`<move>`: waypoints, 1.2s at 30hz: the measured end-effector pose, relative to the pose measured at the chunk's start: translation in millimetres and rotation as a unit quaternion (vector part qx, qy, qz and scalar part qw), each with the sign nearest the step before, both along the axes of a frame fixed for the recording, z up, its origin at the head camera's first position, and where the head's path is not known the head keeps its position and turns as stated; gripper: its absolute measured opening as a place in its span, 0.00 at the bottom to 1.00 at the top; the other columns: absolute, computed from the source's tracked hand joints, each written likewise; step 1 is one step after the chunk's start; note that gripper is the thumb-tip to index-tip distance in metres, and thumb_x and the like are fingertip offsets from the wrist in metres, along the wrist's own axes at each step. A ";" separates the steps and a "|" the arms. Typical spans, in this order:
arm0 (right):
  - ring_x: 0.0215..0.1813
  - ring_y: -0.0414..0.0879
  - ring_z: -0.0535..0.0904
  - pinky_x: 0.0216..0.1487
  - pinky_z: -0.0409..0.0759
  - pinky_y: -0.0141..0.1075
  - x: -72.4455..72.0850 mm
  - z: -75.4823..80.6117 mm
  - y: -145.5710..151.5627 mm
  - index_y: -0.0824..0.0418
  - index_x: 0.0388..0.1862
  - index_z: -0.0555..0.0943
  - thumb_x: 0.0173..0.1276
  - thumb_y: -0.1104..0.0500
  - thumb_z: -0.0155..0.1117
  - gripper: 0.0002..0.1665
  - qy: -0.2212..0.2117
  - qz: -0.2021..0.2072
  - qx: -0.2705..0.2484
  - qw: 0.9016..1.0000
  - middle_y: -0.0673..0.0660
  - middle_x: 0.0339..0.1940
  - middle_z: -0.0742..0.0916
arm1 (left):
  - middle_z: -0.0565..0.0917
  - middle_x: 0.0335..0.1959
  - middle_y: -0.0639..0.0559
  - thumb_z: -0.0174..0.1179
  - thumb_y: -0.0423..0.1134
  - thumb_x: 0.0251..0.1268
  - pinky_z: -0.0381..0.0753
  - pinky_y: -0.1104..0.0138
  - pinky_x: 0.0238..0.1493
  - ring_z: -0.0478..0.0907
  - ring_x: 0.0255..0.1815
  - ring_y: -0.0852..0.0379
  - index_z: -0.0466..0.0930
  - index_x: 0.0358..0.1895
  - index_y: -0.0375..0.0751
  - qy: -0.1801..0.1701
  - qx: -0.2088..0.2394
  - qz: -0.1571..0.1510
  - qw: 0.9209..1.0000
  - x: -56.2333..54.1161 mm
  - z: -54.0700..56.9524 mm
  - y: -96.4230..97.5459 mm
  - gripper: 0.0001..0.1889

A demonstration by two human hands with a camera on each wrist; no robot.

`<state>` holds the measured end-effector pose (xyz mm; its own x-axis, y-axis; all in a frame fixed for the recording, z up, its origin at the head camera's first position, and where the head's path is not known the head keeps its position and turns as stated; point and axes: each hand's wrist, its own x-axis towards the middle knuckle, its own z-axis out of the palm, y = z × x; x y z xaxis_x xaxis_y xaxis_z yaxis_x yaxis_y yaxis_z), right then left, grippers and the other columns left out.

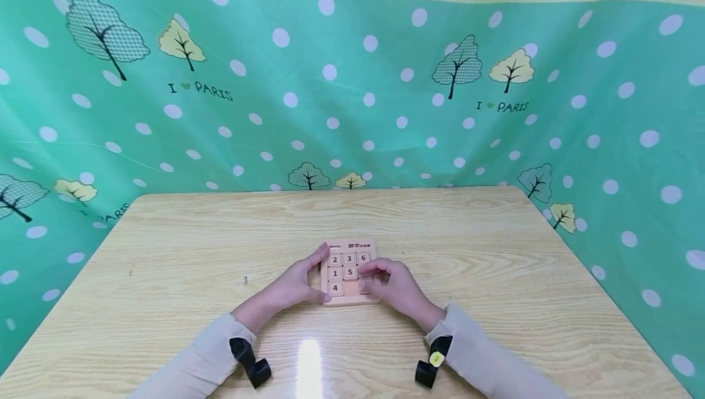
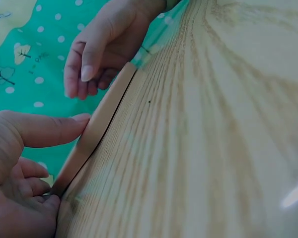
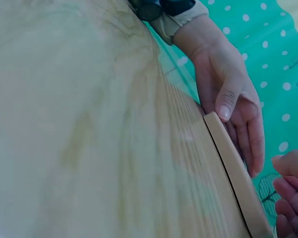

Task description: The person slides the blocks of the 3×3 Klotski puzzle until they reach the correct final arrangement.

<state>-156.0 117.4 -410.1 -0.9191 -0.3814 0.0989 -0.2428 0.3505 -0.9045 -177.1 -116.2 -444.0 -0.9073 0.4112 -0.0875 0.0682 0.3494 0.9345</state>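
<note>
A pink number slide puzzle [image 1: 352, 303] lies flat on the table. Its top row reads 2, 3, 6; 1 and 5 stand below, with 4 at lower left. The bottom middle cell is bare. My left hand [image 1: 294, 279] holds the frame's left side, thumb at the near corner and fingers along the edge, as the left wrist view also shows on the puzzle's side [image 2: 97, 131]. Over the right column is my right hand [image 1: 399, 289], fingers and thumb on the tiles there, partly hiding them. The right wrist view shows its loosely bent fingers [image 3: 288, 203] beside the frame.
The wood-grain table [image 1: 220, 234] spreads out around the puzzle. A green dotted curtain [image 1: 352, 93] hangs behind and at both sides. Black wrist camera mounts [image 1: 250, 362] are strapped over both sleeves, and a bright reflection lies at the near edge.
</note>
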 end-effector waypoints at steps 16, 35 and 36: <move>0.45 0.46 0.83 0.47 0.81 0.32 -10.2 -29.2 -35.7 0.67 0.45 0.83 0.54 0.67 0.68 0.17 0.038 0.043 0.014 0.998 0.58 0.42 0.87 | 0.41 0.77 0.46 0.73 0.31 0.39 0.37 0.55 0.74 0.39 0.76 0.48 0.45 0.74 0.36 0.015 -0.016 -0.042 0.999 0.8 3.8 -4.7 0.57; 0.42 0.41 0.79 0.44 0.78 0.28 -7.2 -33.1 -50.7 0.63 0.40 0.85 0.52 0.68 0.70 0.14 0.100 0.019 0.066 0.993 0.52 0.38 0.87 | 0.43 0.76 0.46 0.74 0.32 0.40 0.39 0.55 0.74 0.40 0.76 0.48 0.47 0.74 0.37 0.010 -0.012 -0.035 0.999 0.7 1.0 -4.6 0.56; 0.41 0.40 0.78 0.43 0.77 0.28 -7.1 -32.9 -50.8 0.63 0.40 0.85 0.52 0.68 0.70 0.14 0.100 0.019 0.068 0.993 0.52 0.37 0.87 | 0.43 0.76 0.47 0.74 0.32 0.40 0.39 0.55 0.74 0.40 0.76 0.48 0.47 0.74 0.37 0.008 -0.012 -0.034 0.999 0.8 1.3 -4.4 0.56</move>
